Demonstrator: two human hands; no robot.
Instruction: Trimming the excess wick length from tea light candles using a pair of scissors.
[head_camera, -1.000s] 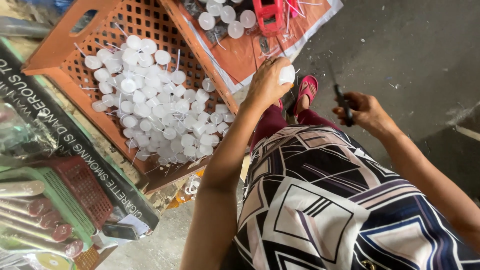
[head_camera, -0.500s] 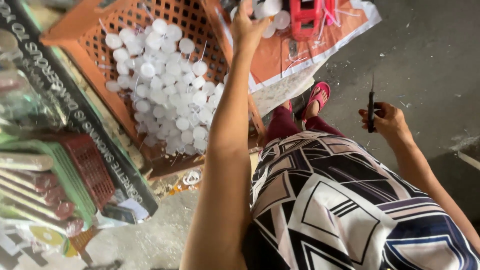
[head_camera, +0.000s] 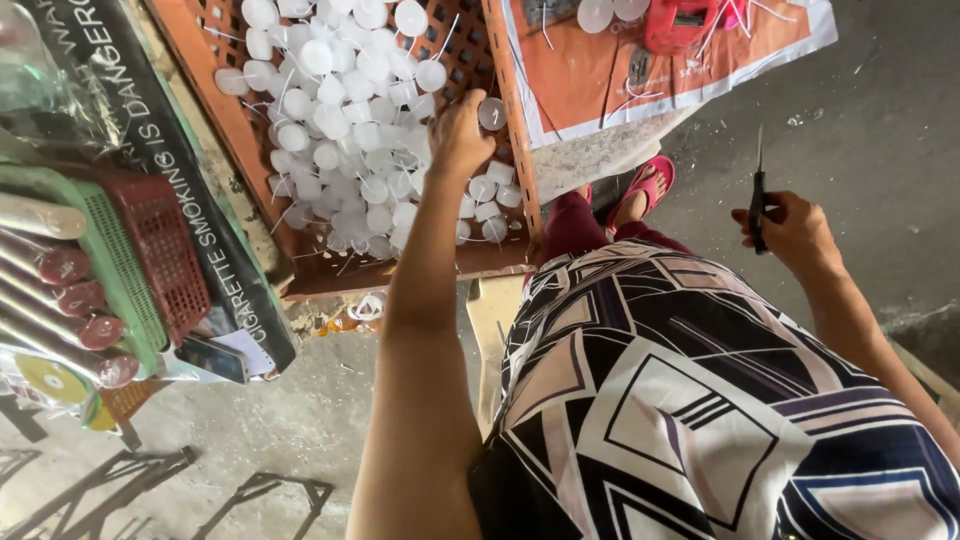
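Observation:
My left hand (head_camera: 458, 137) reaches into an orange lattice crate (head_camera: 513, 150) holding several white plastic caps (head_camera: 340, 150) with thin stems. Its fingers are curled, and one white cap (head_camera: 491, 113) sits at the thumb-side fingertips, apparently pinched. My right hand (head_camera: 792, 228) is held out over the grey floor, closed around the dark handle of a small knife (head_camera: 758, 190) whose thin blade points upward. My patterned black, white and tan garment fills the lower right.
An orange sheet (head_camera: 590, 80) beside the crate carries more white caps and a red object (head_camera: 680, 25). A foot in a pink sandal (head_camera: 645, 185) rests below it. A black banner (head_camera: 180, 200), a red basket (head_camera: 160, 250) and a green tray of rolls (head_camera: 110, 290) lie at left.
My left hand, holding a white cap, swung up toward the orange sheet and then came down into the crate. My right hand with the knife stayed out to the right.

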